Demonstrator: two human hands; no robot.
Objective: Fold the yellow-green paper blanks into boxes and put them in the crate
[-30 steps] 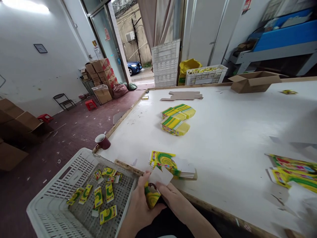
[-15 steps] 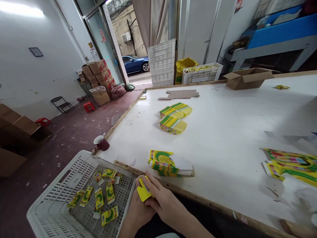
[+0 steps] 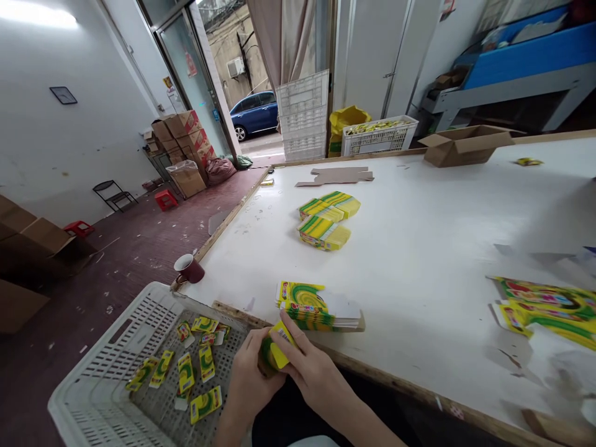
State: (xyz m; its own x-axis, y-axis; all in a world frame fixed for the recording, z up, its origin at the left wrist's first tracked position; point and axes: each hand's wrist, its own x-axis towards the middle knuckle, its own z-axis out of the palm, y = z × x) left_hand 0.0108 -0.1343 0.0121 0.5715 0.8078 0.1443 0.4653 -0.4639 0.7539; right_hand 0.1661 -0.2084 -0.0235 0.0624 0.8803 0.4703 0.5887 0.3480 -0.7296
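Note:
Both my hands are at the table's near edge, closed around one small yellow and green carton (image 3: 280, 351). My left hand (image 3: 249, 375) grips its left side, while my right hand (image 3: 310, 372) pinches the yellow flap end from the right. Parts of the carton are hidden by my fingers. Just beyond them lies a stack of flat printed cartons (image 3: 311, 307), white insides showing on the right. To the left, a white plastic crate (image 3: 105, 366) holds several small yellow cartons (image 3: 186, 372) scattered over its floor.
A dark red mug (image 3: 190, 268) stands at the table's left corner. Farther back are bundles of yellow cartons (image 3: 326, 231), a flat cardboard piece (image 3: 335, 176) and an open cardboard box (image 3: 465, 146). Printed sheets (image 3: 549, 310) lie at the right. A wooden strip edges the white table (image 3: 419, 248).
My left hand has shifted left and turned, so the carton's green side now shows between my hands. My right hand has risen slightly at the flap. Outside, the blue car has moved left.

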